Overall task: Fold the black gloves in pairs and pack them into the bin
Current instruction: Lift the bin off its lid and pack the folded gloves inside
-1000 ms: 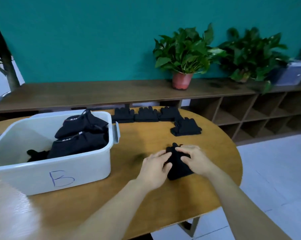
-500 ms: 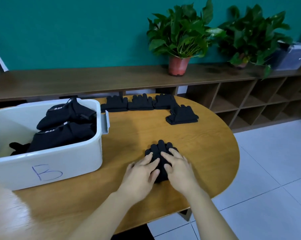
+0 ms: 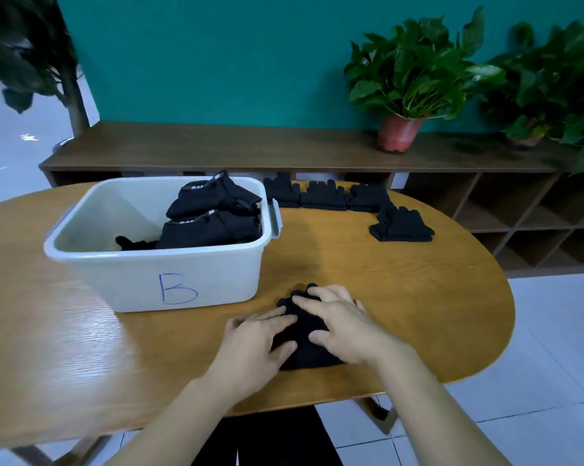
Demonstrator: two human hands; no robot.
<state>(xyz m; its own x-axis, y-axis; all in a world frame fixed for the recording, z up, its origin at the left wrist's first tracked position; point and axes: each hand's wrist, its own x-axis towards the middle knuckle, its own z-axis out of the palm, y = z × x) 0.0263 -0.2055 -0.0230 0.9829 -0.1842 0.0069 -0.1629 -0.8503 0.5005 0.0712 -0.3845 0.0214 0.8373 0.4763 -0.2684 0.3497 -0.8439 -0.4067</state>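
A pair of soft black knit gloves point(image 3: 304, 332) lies on the oval wooden worktop point(image 3: 401, 297), near the white plastic bin point(image 3: 142, 280). The left hand point(image 3: 253, 348) and right hand point(image 3: 346, 326) press it flat, fingers point(image 3: 273, 319) straight, gripping nothing. Light, limp cloth; likely best pinched at the cuff.
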